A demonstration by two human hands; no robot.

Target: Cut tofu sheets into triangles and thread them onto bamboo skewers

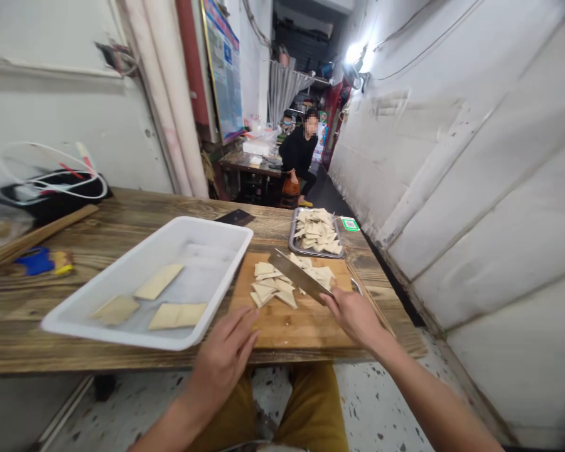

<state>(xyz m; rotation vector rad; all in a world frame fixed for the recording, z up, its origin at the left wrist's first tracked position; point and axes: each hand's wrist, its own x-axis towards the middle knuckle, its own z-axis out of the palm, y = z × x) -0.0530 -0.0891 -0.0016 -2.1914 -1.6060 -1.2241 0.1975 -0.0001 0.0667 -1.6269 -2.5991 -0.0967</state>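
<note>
My right hand (351, 312) is closed round the handle of a cleaver (299, 274), whose blade points to the far left over a wooden cutting board (306, 333). Pale, tofu-like cut pieces (269, 285) lie in a loose heap left of the blade, and more pieces (321, 274) are on its far side. At the board's near left edge rests my left hand (230, 342), fingers stretched out close to the cut pieces and holding nothing. Left of the board is a white plastic tub (122, 336) with a few uncut pale slabs (177, 315) inside.
Behind the board stands a metal tray (292, 242) piled with cut pieces. A dark phone (235, 217) and a green QR card (349, 224) lie on the wooden table (136, 204). Farther back a person (299, 150) sits beside another table. A white wall (452, 125) runs along the right.
</note>
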